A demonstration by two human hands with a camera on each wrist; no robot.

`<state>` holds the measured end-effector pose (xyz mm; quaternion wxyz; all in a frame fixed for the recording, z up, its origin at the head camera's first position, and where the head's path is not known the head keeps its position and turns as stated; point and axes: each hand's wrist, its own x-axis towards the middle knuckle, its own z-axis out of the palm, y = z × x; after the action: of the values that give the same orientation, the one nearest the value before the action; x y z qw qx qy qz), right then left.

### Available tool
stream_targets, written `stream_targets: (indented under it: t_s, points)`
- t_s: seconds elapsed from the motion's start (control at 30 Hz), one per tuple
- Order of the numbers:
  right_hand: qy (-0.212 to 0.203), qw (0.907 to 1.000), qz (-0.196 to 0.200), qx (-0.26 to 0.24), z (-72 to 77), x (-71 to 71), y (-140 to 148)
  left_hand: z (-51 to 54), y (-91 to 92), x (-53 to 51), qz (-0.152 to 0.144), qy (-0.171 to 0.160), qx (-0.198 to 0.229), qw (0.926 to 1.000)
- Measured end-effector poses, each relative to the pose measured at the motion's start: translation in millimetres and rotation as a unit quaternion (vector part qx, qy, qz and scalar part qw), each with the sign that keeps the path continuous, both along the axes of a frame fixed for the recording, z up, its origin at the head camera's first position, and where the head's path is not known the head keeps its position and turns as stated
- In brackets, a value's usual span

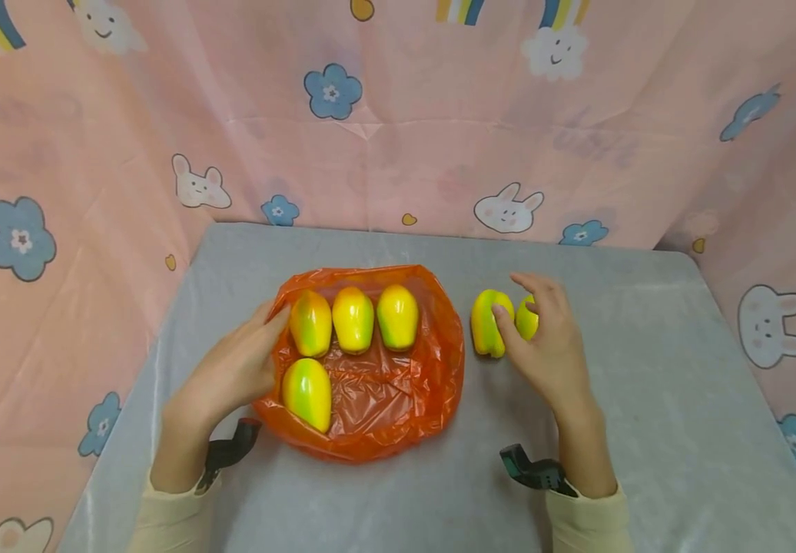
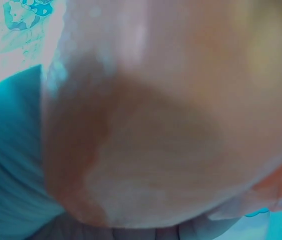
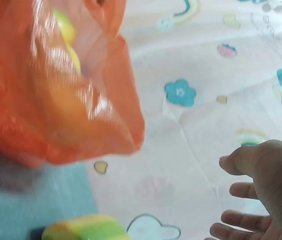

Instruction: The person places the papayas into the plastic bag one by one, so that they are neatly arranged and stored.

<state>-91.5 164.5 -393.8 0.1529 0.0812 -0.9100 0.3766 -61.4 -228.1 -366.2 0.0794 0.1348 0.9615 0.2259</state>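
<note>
An orange-red plastic bag [image 1: 370, 449] lies spread wide on the table. Inside it are several glossy yellow-green fruits: a row at the back and one fruit [image 1: 308, 393] at the front left. My left hand [image 1: 235, 365] grips the bag's left rim; its fingers are partly hidden there, and the left wrist view is mostly blurred palm. Right of the bag stands a ridged yellow-green fruit [image 1: 485, 326], like a star fruit, with a second fruit [image 1: 526, 319] partly behind my right hand [image 1: 543, 342]. That hand hovers over the pair, thumb and fingers spread, holding nothing.
A grey cloth covers the table [image 1: 661, 399]. Pink printed curtain [image 1: 398, 153] hangs behind and along both sides. Dark camera mounts [image 1: 536, 470] are strapped at both wrists, low over the table.
</note>
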Motion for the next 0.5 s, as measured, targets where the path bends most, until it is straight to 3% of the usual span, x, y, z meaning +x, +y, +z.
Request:
stream_targets:
  t_s: [0.17,0.5]
  points:
    - [-0.033,0.9989,-0.030,0.016,-5.4,-6.9,14,0.7,0.0,0.9,0.002,-0.004,-0.007,1.0000]
    - [-0.066,0.9965,-0.045,0.021,-20.9,-17.9,41,-0.5,4.3,0.9,-0.003,-0.015,-0.007,0.9999]
